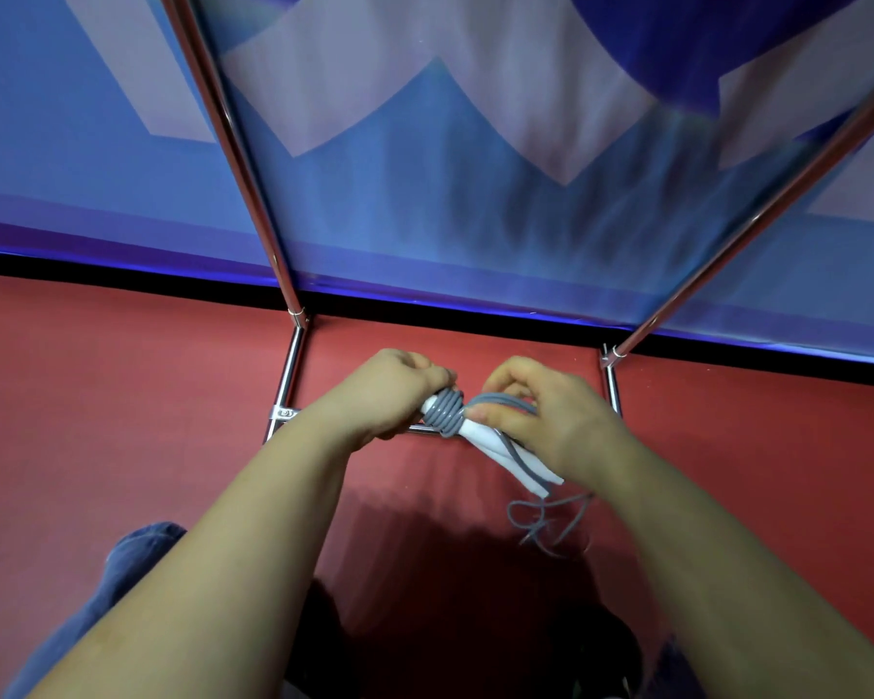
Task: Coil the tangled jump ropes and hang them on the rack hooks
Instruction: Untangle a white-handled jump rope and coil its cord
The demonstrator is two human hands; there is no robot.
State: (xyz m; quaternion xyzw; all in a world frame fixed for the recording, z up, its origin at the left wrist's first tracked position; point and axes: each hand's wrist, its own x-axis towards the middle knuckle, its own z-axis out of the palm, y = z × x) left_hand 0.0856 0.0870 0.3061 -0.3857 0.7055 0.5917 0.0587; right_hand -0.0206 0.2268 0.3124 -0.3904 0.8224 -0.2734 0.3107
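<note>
red floor (122, 396) | blue-and-white patterned wall (425, 143) | blue trouser leg (122, 572), lower left

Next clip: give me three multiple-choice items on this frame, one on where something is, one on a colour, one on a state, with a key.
1. Where does the loose end of the rope lie?
A. on the red floor, below the right hand
B. over a rack pole
C. across the left forearm

2. What colour is the rope?
A. yellow
B. grey
C. black

3. What is the left hand doing?
A. hanging open
B. resting flat on the floor
C. gripping the handles by the coil

Key: 1 A, the slack loops lie on the floor under that hand. 2 B, coil and slack are both grey. 3 C, its fingers curl round the wrapped end.
</note>
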